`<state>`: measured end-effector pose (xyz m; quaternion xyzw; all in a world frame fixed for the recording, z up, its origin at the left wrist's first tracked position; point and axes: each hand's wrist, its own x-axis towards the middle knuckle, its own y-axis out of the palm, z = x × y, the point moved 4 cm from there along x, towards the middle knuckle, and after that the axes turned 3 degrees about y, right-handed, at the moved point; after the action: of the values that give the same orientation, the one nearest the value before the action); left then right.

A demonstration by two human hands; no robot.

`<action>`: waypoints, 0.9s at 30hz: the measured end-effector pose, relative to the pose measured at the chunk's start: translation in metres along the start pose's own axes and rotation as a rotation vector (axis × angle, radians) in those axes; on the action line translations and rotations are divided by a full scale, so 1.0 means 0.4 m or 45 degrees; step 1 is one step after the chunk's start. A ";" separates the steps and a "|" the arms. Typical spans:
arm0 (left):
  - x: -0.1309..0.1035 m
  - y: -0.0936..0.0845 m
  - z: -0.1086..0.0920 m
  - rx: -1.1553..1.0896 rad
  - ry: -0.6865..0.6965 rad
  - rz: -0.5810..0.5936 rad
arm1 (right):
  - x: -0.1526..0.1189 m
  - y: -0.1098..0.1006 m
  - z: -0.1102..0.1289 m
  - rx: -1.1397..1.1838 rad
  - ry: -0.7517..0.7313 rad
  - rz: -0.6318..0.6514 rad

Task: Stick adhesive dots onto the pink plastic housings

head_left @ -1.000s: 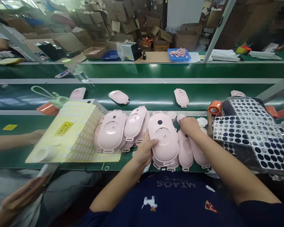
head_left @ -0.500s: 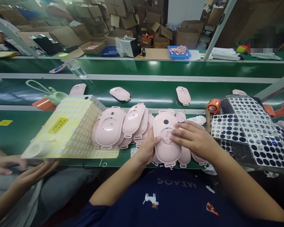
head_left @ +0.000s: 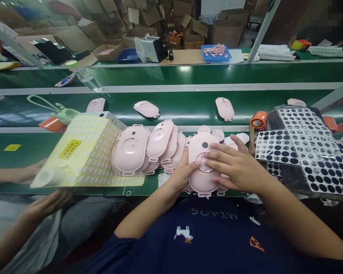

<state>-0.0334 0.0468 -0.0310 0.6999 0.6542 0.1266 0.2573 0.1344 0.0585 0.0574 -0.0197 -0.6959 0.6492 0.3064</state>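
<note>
Got a long green conveyor belt (head_left: 185,115) running right across, with a few spaced-out shells (head_left: 225,109) sitting on it. Over on the near right, a spread of overlapping black-dot sticker sheets (head_left: 311,152), and over on the left, a yellow sheet of round pale stickers (head_left: 74,167). In between, a big overlapping pile of pink oval shells (head_left: 131,150). Just right of that pile, at the near edge of the bench, the pink shell in hand (head_left: 204,182) (more shells peeking out underneath). Right hand (head_left: 234,167) laid over its right side, fingers spread apart, fingertips near the round recess. Left hand (head_left: 183,173) clamped on its left edge, thumb on the face by that recess; can't see what's going on with the fingers below. Next down in size, a white tape roll (head_left: 48,177) by the yellow sheet, then a loose round disc (head_left: 218,134) just beyond the shell. Smallest of all, the black dot (head_left: 205,145) near the shell's far end.
</note>
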 end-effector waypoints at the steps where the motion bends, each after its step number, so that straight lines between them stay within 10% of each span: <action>1: 0.001 0.000 0.001 -0.013 0.005 -0.013 | 0.005 0.004 0.012 -0.065 0.031 -0.052; 11: 0.018 0.007 -0.001 -0.073 -0.129 0.000 | 0.004 -0.018 0.010 -0.045 0.042 -0.374; 20: 0.001 0.014 -0.012 0.023 -0.123 0.161 | -0.041 -0.003 -0.026 0.087 -0.169 0.138; 27: -0.007 0.004 -0.026 0.398 -0.028 0.227 | -0.048 -0.007 -0.024 0.123 -0.211 0.083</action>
<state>-0.0376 0.0462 -0.0211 0.7878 0.5985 0.0381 0.1403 0.1554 0.0585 0.0518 0.0261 -0.6856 0.6911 0.2272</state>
